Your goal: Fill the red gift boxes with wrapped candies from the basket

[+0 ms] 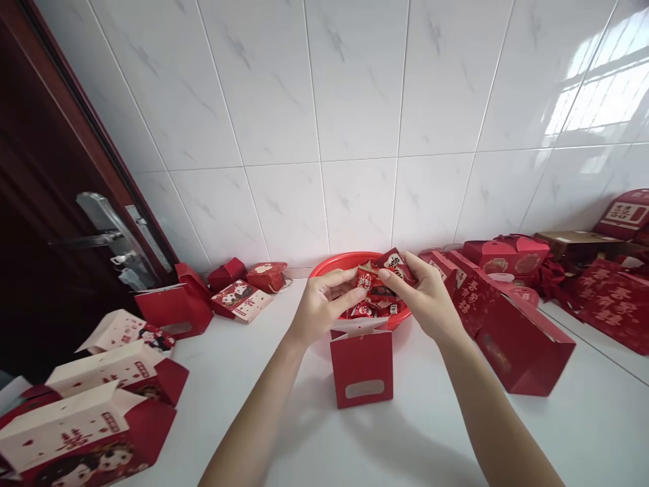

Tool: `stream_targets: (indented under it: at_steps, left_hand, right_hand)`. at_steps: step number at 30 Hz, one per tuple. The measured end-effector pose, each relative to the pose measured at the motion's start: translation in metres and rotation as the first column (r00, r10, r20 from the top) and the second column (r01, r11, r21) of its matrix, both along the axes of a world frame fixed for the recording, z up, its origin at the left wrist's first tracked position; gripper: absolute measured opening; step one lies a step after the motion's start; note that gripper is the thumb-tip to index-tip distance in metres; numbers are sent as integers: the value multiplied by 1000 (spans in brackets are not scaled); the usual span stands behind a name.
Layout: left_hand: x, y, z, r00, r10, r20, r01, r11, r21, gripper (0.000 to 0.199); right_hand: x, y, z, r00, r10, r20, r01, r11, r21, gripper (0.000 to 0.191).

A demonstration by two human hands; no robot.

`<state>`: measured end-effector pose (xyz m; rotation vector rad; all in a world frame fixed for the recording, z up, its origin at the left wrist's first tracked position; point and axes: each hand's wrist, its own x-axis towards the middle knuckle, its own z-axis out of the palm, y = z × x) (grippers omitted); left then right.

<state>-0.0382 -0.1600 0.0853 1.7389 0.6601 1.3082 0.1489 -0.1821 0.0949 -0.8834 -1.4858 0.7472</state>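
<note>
Both hands are over a red plastic basket [324, 266] that holds several red-wrapped candies [364, 310]. My left hand [324, 301] pinches a small red candy packet [366, 278] between thumb and fingers. My right hand [423, 294] is closed around a darker red candy packet [395, 264], its thumb close to the left hand's packet. Just below the hands, in front of the basket, a small red gift box [362, 365] stands upright with its top open and a pale window low on its face. The contents of the box are hidden.
Cream-and-red gift boxes [101, 423] stand at the left, near a dark door [45, 169] with a metal handle. Smaller red boxes [243, 299] lie by the tiled wall [355, 101]. More red boxes [527, 345] line the right side of the white table [430, 433].
</note>
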Motion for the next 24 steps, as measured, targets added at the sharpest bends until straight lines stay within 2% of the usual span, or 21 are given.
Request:
stream_targets:
  at_steps: [6,9,11,13,15,18,21,24]
  left_hand:
    - [-5,-6,-2,985,83,-152,-82,997,12,29]
    - [-10,-7,-2,972,100,-211,-99,995,14,39]
    - [-17,-9,0,957,120,-263,-106,992,66,44]
    - [-26,-11,5,916,131,-380,-87,988,130,32]
    - [-36,-14,10,843,83,-532,-17,992,128,16]
    - [-42,-15,12,746,-49,-664,76,997,13,19]
    - [-36,-11,6,720,-79,-689,64,997,-48,27]
    - [-27,-4,-3,751,-29,-660,11,999,-31,26]
  right_hand:
    - [-3,0,-3,997,-5,77,5,1000,-4,36]
    - [-2,1,-2,996,-12,93,11,1000,9,34]
    - [2,1,-1,996,-12,92,10,1000,22,31]
    - [10,0,1,995,-13,98,8,999,50,27]
    - [19,-2,3,991,0,133,-11,997,83,24]
    - [28,-4,3,975,47,216,-72,991,110,24]
    - [28,-2,1,943,55,329,-108,984,145,22]
    - [23,1,-4,886,-3,464,-106,972,209,13]
